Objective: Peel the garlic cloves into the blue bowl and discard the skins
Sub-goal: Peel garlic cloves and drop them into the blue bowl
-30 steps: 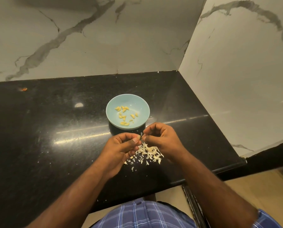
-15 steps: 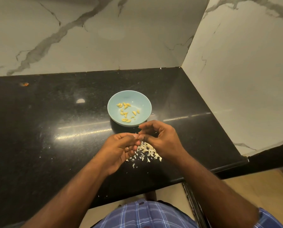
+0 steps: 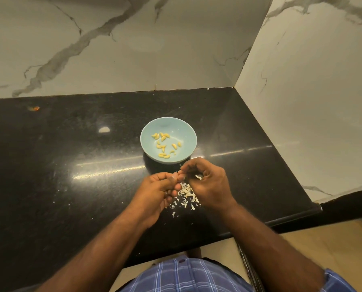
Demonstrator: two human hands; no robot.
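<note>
A light blue bowl (image 3: 168, 127) stands on the black counter (image 3: 70, 186) and holds several yellow peeled garlic cloves (image 3: 164, 144). Just in front of it my left hand (image 3: 157, 192) and my right hand (image 3: 207, 184) meet fingertip to fingertip, all fingers curled. A small garlic clove (image 3: 174, 177) is pinched at the left fingertips, mostly hidden, with the right thumb and forefinger against it. A white scrap of skin (image 3: 198, 177) shows inside the right hand's curled fingers. A heap of white garlic skins (image 3: 186, 197) lies on the counter under both hands.
Marble walls (image 3: 302, 102) close the counter at the back and on the right, forming a corner. The counter's front edge runs just below the skins, with floor beyond. A small orange speck (image 3: 34, 108) lies at the far left back.
The hands have stayed together over the skin heap, with the right fingers working at the clove. The view has shifted slightly, so the bowl sits higher in the frame.
</note>
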